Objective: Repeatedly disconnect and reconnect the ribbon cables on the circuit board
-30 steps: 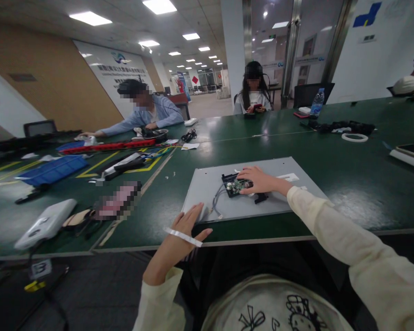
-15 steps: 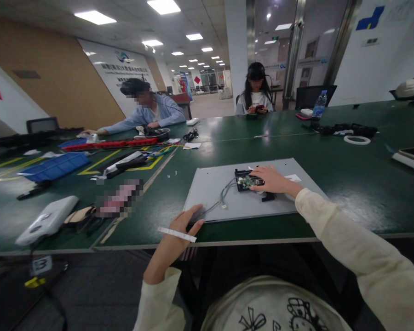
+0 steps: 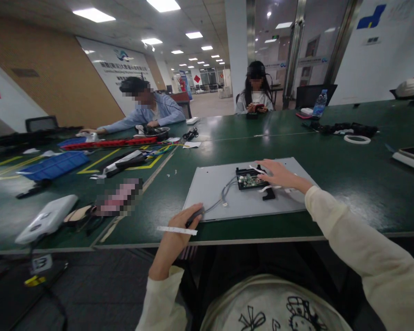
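A flat grey metal panel (image 3: pixel 214 188) lies on the green table in front of me. A small green circuit board (image 3: pixel 250 180) in a black frame sits on it, with a grey cable (image 3: pixel 224 195) running from the board toward the panel's near left corner. My left hand (image 3: pixel 179 227) is closed on the dark end of that cable at the corner, a strip of white tape stuck across its back. My right hand (image 3: pixel 279 177) rests just right of the board, fingers spread and open. A black clip (image 3: pixel 269 194) lies under it.
The green table (image 3: pixel 348 184) extends far right. To my left lie a white device (image 3: pixel 46 219), a blue tray (image 3: pixel 53 166) and black and red tools. A tape ring (image 3: pixel 357 139) and water bottle (image 3: pixel 319 103) stand at the back right. Three other people sit at the table.
My left hand went from lying flat on the panel's corner to closing on the cable end. My right hand lifted off the circuit board and shifted right, fingers spreading.
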The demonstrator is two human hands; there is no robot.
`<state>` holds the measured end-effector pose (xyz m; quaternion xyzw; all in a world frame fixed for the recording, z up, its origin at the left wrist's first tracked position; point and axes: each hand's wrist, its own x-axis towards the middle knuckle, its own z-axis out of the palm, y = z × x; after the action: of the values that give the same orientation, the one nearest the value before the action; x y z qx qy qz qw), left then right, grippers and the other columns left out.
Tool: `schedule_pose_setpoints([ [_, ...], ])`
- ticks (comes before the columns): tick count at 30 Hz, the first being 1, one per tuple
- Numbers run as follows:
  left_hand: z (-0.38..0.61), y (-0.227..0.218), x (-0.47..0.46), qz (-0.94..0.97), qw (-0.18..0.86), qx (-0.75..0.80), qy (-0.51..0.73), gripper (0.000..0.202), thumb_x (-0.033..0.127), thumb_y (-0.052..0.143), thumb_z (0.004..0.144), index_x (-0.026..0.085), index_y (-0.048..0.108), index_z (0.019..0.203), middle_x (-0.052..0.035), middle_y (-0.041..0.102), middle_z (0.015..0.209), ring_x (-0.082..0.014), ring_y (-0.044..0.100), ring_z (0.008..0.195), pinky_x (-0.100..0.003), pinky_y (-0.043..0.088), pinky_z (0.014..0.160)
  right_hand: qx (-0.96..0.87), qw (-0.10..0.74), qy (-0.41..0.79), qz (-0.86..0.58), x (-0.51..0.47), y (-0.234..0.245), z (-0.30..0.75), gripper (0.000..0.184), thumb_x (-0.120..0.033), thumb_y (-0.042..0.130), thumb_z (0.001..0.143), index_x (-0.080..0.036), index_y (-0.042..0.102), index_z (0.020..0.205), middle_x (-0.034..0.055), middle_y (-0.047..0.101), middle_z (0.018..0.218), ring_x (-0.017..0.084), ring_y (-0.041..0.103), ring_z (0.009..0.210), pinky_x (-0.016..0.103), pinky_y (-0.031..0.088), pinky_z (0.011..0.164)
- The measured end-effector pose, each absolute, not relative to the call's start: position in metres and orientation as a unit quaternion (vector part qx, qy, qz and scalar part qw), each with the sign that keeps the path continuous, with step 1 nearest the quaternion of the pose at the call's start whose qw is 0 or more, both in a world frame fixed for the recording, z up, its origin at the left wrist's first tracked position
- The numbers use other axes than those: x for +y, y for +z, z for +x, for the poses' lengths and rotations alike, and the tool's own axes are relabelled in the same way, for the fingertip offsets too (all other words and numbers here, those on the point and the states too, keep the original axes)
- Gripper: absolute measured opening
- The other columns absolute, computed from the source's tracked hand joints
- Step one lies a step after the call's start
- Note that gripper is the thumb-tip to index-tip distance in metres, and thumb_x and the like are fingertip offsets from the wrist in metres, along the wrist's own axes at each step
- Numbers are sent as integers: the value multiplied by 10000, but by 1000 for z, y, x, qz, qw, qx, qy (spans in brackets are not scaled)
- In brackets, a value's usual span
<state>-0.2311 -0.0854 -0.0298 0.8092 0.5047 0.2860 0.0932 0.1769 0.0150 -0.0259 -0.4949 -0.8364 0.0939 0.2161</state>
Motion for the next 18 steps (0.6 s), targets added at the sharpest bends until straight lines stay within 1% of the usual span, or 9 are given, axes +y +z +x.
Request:
schedule_pose_setpoints([
  [2,-230,-27,-84,796,105,520,290,484,553,460,908,204,654,1183,-85,673,1248,-253,638,1150,-431,483,1050,-812,212,87,-537,15,-30,198,730,-664,289,942,-264,251,1552,86,304,1573,319,250,1449,527,250,1153],
  [6,-228,-22,-83,784,119,534,293,495,567,471,890,203,672,1158,-80,690,1218,-257,656,1120,-421,493,1037,-736,155,87,-653,11,-45,229,757,-639,149,953,-203,172,1572,128,314,1564,357,276,1435,590,247,1138],
  [8,-228,-21,-83,782,124,537,291,499,567,470,887,198,677,1153,-80,694,1209,-257,659,1113,-411,498,1029,-718,127,98,-677,8,-51,233,755,-628,107,952,-203,163,1573,121,288,1576,354,246,1448,607,226,1138],
  [10,-228,-21,-83,778,126,541,292,503,564,466,884,195,681,1149,-80,696,1206,-256,661,1110,-403,500,1027,-718,111,105,-679,6,-54,231,755,-637,103,948,-217,187,1569,100,235,1598,351,192,1465,610,195,1146],
  [13,-227,-20,-83,775,122,544,298,491,542,463,883,192,683,1148,-79,693,1213,-253,658,1114,-397,492,1035,-720,99,98,-680,4,-54,224,746,-653,111,946,-242,237,1555,84,205,1610,344,165,1473,596,184,1153],
  [18,-226,-18,-84,766,100,558,302,459,477,454,882,179,689,1140,-83,698,1200,-253,662,1101,-388,500,1016,-718,64,78,-689,2,-53,218,684,-574,129,975,-220,265,1544,86,192,1614,337,166,1473,576,202,1151],
])
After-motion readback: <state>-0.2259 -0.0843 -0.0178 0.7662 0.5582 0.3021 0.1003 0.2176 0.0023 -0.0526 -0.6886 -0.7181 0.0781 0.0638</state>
